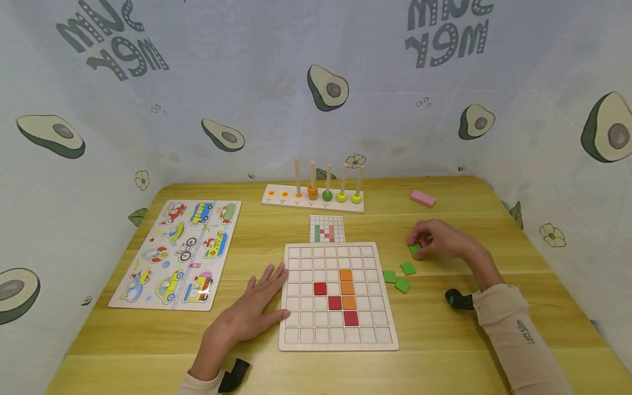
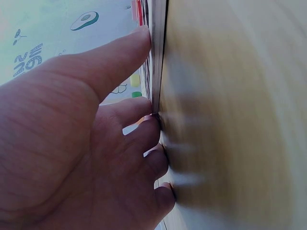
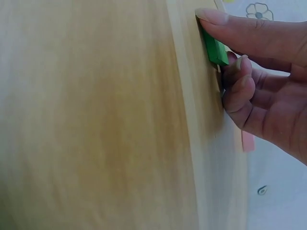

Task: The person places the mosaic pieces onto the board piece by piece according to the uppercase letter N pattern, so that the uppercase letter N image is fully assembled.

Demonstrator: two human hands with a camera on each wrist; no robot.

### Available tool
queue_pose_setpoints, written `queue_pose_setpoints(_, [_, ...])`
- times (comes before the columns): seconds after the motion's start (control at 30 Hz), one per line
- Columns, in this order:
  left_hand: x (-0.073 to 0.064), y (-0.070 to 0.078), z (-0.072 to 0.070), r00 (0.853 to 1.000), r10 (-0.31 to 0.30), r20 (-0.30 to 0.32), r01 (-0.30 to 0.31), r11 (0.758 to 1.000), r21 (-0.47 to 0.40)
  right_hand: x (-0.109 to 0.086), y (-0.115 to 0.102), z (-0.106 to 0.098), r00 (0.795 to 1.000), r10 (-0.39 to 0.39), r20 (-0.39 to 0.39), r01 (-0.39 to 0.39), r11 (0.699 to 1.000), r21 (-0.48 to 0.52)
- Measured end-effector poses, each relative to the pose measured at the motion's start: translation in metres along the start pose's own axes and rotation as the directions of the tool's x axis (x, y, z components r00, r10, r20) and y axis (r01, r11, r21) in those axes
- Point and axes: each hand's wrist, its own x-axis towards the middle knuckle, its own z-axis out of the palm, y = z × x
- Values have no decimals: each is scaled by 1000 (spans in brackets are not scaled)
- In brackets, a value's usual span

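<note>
My right hand holds a green square tile at the table surface, right of the grid board. In the right wrist view the thumb lies along that green tile, with curled fingers beside it. Three loose green tiles lie between this hand and the board. Spread out flat, my left hand rests on the table, its thumb and fingertips touching the board's left edge. On the board sit three red tiles in a diagonal and three orange tiles in a column.
A small pattern card lies just behind the board. Farther back stands a peg counter with coloured beads. A vehicle puzzle board lies at the left, a pink block at the back right. Patterned cloth hangs around the table.
</note>
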Motion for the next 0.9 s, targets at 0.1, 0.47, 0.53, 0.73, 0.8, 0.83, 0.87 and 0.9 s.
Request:
queue_pose_setpoints(0.1, [-1, 0, 0, 1000, -1, -2, 1, 1000, 0, 0, -2, 0, 1000, 0, -5, 0, 1000, -26])
queue_pose_setpoints(0.47, [1, 0, 0, 1000, -12, 7, 12, 1000, 12, 2, -2, 1, 999, 17, -36, -19, 998, -59])
queue_pose_setpoints(0.53, [1, -1, -1, 1000, -12, 5, 12, 1000, 13, 3, -2, 0, 999, 11, -46, -15, 997, -69])
queue_pose_setpoints(0.73, [2, -2, -1, 1000, -16, 5, 16, 1000, 11, 9, -2, 3, 996, -4, -85, -7, 991, -133])
queue_pose_setpoints(0.8, [1, -2, 0, 1000, -14, 10, 14, 1000, 10, 10, -5, 5, 995, -18, -95, 4, 989, -149])
queue_pose_setpoints(0.83, [1, -1, 0, 1000, -15, 12, 15, 1000, 11, 10, -7, 7, 995, -31, -98, 16, 988, -152])
queue_pose_setpoints(0.87, [1, -1, 0, 1000, -14, 11, 14, 1000, 10, 11, -9, 9, 994, -41, -102, 25, 988, -153])
queue_pose_setpoints(0.9, [1, -1, 0, 1000, -14, 9, 14, 1000, 11, 12, -12, 11, 993, -56, -105, 40, 988, -152])
